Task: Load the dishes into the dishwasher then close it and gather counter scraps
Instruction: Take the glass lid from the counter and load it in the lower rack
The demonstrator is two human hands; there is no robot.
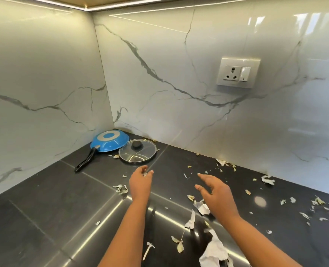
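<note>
Picking up the thin, dry, pale peel and paper scraps needs soft pinches; they're light and crumbly. Your left hand pinches one bit; your right hand hovers, fingers spread.

A single head-worn camera is looking forward and down from close above a dark counter; it is facing a marble-walled corner.

no readable text, labels or signs
</note>
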